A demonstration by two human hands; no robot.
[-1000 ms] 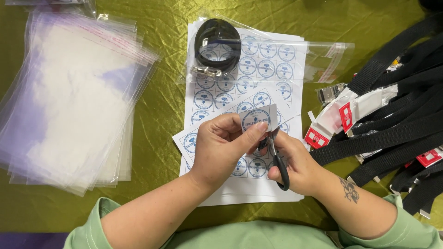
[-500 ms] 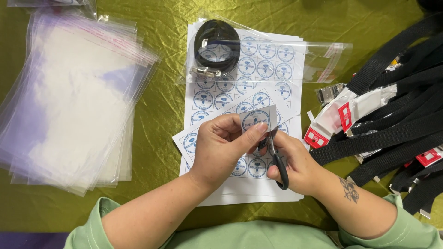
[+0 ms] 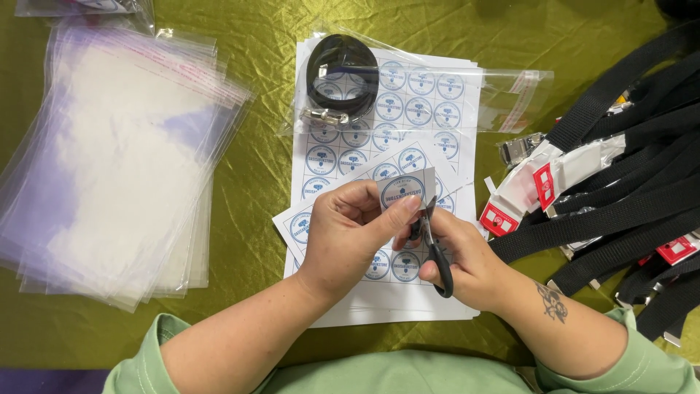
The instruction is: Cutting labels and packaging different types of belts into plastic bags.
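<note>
My left hand [image 3: 348, 235] pinches a small square paper piece bearing a round blue sticker [image 3: 405, 191], held just above the sheets. My right hand [image 3: 467, 259] grips small black-handled scissors [image 3: 435, 248], blades up against the right edge of that piece. Under both hands lies a stack of white sticker sheets [image 3: 408, 109] printed with rows of round blue labels. A cut strip of stickers [image 3: 306, 222] lies slanted beneath my left hand.
A coiled black strap in a clear bag [image 3: 343, 76] rests on the sheets' top. A thick pile of clear plastic bags [image 3: 117, 160] lies to the left. Black straps with red and white tags [image 3: 620, 182] heap up at right. Green cloth [image 3: 255, 182] covers the table.
</note>
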